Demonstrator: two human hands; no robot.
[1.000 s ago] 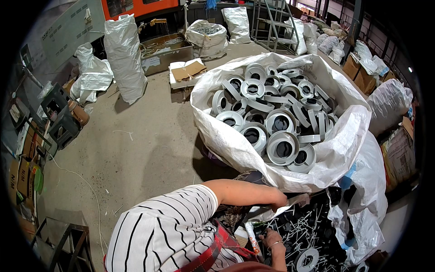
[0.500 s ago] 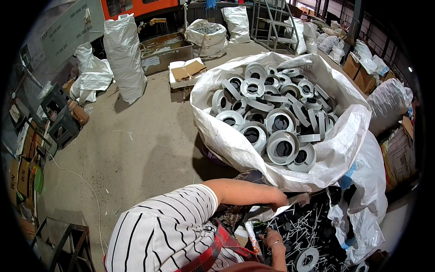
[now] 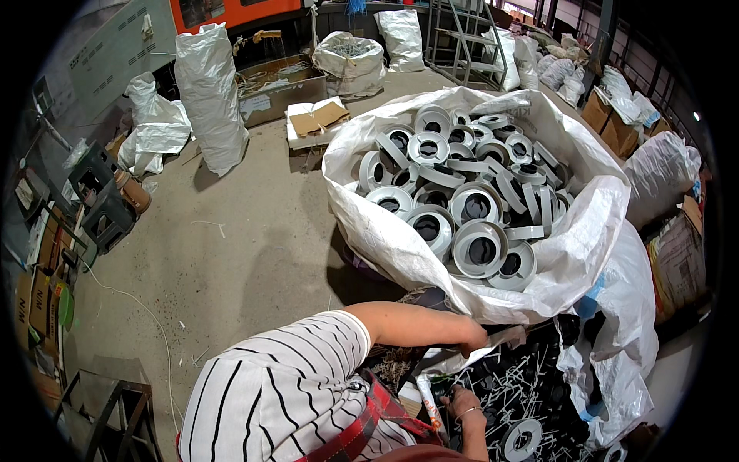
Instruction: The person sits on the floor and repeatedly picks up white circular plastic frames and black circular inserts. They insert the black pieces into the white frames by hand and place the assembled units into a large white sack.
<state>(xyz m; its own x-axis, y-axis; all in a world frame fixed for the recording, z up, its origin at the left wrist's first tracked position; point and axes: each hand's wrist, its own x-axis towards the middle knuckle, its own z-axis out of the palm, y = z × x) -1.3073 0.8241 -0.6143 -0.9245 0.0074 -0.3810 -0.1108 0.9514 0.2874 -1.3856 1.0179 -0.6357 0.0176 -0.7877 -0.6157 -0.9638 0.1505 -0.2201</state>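
The right hand (image 3: 462,402), with a thin bracelet at its wrist, is curled at the left edge of a heap of small black pieces (image 3: 554,393); whether its fingers grasp one, I cannot tell. The left hand (image 3: 476,340) lies farther off, at a crumpled white plastic sheet (image 3: 456,362), its fingers hidden, so its grip cannot be told either. Thin white plastic sticks (image 3: 508,381) lie criss-crossed over the heap; fingers pushing in could be poked, or could drag several out tangled. To the near right, a flat grey plastic ring (image 3: 510,440) rests loosely on top and might slide if the heap shifts. Beyond the hands, a large white woven sack (image 3: 400,250) holds piled grey round plastic cups with black centres (image 3: 463,252); a forearm knocking its near, sagging rim could tip some over.
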